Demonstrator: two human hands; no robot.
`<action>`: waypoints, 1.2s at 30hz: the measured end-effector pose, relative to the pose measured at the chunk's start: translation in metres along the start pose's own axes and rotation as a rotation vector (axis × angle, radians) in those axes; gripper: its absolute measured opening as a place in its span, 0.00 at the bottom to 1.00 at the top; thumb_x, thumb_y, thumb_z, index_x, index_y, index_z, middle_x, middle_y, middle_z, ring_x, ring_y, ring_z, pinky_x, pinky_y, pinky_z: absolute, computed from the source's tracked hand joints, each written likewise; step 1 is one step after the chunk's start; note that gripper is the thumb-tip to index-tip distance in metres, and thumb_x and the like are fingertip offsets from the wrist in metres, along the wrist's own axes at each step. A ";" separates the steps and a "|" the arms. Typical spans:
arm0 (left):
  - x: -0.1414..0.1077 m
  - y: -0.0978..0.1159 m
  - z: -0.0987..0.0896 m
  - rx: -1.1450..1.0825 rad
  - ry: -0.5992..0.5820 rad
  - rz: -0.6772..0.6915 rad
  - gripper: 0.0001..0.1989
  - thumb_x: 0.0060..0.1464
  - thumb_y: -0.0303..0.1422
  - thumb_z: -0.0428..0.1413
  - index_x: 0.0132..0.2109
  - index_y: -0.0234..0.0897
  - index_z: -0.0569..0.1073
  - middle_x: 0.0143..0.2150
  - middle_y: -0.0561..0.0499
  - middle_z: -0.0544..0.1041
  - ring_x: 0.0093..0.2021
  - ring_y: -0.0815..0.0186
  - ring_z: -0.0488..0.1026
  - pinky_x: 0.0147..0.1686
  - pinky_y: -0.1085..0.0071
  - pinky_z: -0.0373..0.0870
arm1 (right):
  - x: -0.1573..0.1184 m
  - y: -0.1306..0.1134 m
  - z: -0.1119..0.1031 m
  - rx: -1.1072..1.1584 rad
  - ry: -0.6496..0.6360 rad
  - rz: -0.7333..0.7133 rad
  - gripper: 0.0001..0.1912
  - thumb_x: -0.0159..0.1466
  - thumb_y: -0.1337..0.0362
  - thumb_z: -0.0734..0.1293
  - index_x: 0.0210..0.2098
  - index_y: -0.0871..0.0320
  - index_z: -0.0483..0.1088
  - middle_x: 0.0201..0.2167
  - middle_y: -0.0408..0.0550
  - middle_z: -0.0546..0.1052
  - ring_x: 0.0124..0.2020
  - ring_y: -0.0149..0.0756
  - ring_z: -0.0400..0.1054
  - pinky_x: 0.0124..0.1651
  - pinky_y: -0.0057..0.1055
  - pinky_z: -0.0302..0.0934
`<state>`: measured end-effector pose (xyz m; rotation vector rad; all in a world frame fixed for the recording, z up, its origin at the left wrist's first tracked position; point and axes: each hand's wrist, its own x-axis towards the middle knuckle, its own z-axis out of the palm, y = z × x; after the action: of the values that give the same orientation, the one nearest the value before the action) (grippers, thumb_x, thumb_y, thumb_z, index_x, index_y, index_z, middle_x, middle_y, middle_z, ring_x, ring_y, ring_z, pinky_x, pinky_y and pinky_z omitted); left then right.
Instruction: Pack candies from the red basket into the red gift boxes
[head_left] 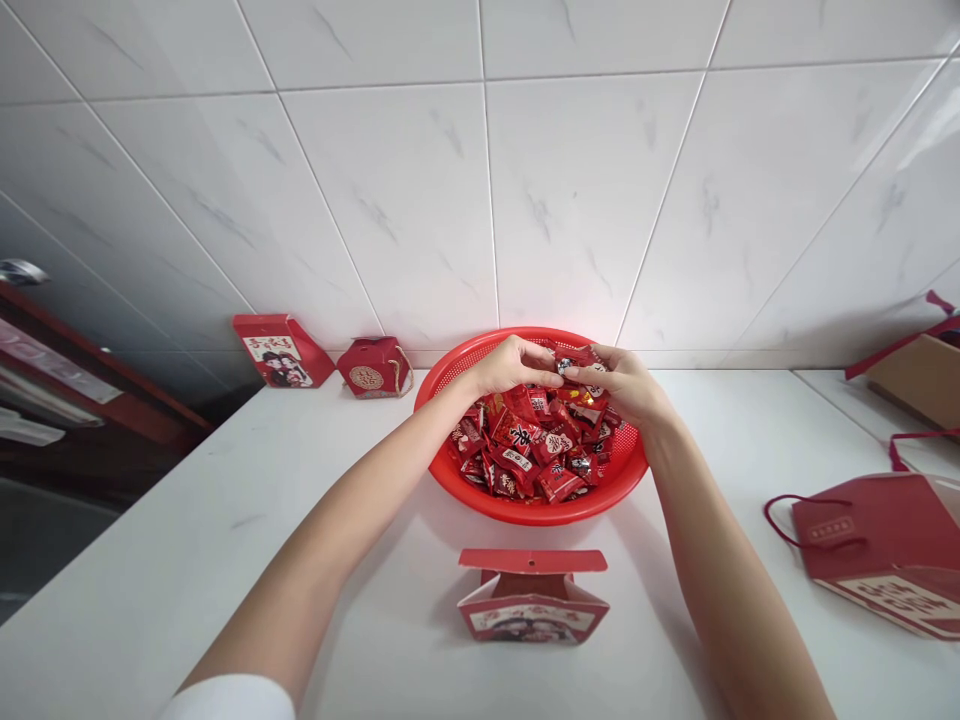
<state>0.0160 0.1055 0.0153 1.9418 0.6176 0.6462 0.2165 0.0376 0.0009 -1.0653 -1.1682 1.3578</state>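
Above the far half of the red basket (540,512), both hands meet over a heap of wrapped sweets (517,432). The right hand (630,385) has its grip closed on a red packet (596,374), thumb across the wrapper. The left hand (514,368) reaches in from the basket's left side, its fingertips at the same packet; whether its grip is closed cannot be told. On the near side of the basket, an open-topped red box (531,622) stands upright on the white counter (397,660). Left of the basket sit a small corded box (366,372) and, farther out, a picture-fronted box (279,358). Well to the basket's right lies a larger red box (855,530) with a cord handle. Behind the basket rises a tiled wall (390,190).
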 end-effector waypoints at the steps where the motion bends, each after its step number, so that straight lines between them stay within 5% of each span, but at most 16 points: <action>1: 0.000 0.001 0.000 -0.003 -0.003 -0.003 0.08 0.47 0.37 0.69 0.31 0.36 0.83 0.32 0.52 0.82 0.36 0.64 0.77 0.44 0.65 0.74 | 0.000 0.000 0.000 -0.004 0.000 0.001 0.21 0.45 0.57 0.83 0.36 0.54 0.79 0.32 0.47 0.83 0.32 0.41 0.77 0.37 0.39 0.73; 11: 0.002 -0.005 -0.006 0.046 -0.016 -0.026 0.14 0.50 0.44 0.67 0.37 0.39 0.85 0.38 0.50 0.85 0.39 0.62 0.78 0.44 0.64 0.73 | -0.001 -0.001 0.001 0.055 0.029 -0.017 0.21 0.47 0.55 0.84 0.38 0.54 0.80 0.31 0.46 0.82 0.31 0.40 0.77 0.34 0.37 0.75; 16: -0.004 0.000 -0.017 0.266 0.012 -0.077 0.20 0.57 0.50 0.61 0.35 0.37 0.85 0.34 0.49 0.85 0.34 0.61 0.77 0.40 0.63 0.73 | 0.001 -0.003 -0.001 0.107 0.120 0.018 0.15 0.49 0.58 0.82 0.30 0.54 0.77 0.29 0.45 0.80 0.28 0.39 0.77 0.30 0.35 0.75; 24: -0.017 -0.013 -0.045 0.441 0.291 -0.285 0.14 0.57 0.34 0.60 0.48 0.37 0.84 0.53 0.45 0.84 0.50 0.57 0.79 0.56 0.62 0.72 | 0.015 -0.001 -0.009 0.376 0.187 -0.028 0.12 0.47 0.65 0.78 0.26 0.54 0.71 0.24 0.42 0.77 0.27 0.33 0.72 0.29 0.29 0.73; 29: -0.021 -0.034 -0.046 0.410 0.250 -0.371 0.13 0.57 0.35 0.60 0.45 0.35 0.84 0.47 0.44 0.86 0.42 0.58 0.81 0.47 0.63 0.76 | 0.017 -0.003 -0.015 0.388 0.152 -0.047 0.12 0.49 0.61 0.76 0.30 0.54 0.72 0.27 0.44 0.78 0.24 0.31 0.67 0.21 0.27 0.62; 33: -0.023 -0.034 -0.041 0.399 0.195 -0.353 0.13 0.55 0.40 0.61 0.42 0.39 0.85 0.47 0.48 0.86 0.45 0.59 0.80 0.50 0.66 0.74 | 0.014 -0.004 -0.013 0.366 0.165 -0.058 0.15 0.48 0.60 0.77 0.34 0.54 0.74 0.29 0.46 0.79 0.28 0.34 0.69 0.20 0.28 0.58; 36: -0.024 -0.031 -0.039 0.427 0.164 -0.364 0.13 0.51 0.43 0.63 0.34 0.39 0.86 0.37 0.50 0.86 0.39 0.59 0.80 0.44 0.66 0.74 | 0.012 -0.005 -0.010 0.343 0.183 -0.066 0.15 0.44 0.62 0.78 0.31 0.53 0.75 0.28 0.44 0.78 0.27 0.33 0.68 0.20 0.27 0.55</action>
<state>-0.0318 0.1270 -0.0018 2.0944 1.2618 0.4692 0.2254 0.0505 0.0041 -0.8739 -0.7953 1.3209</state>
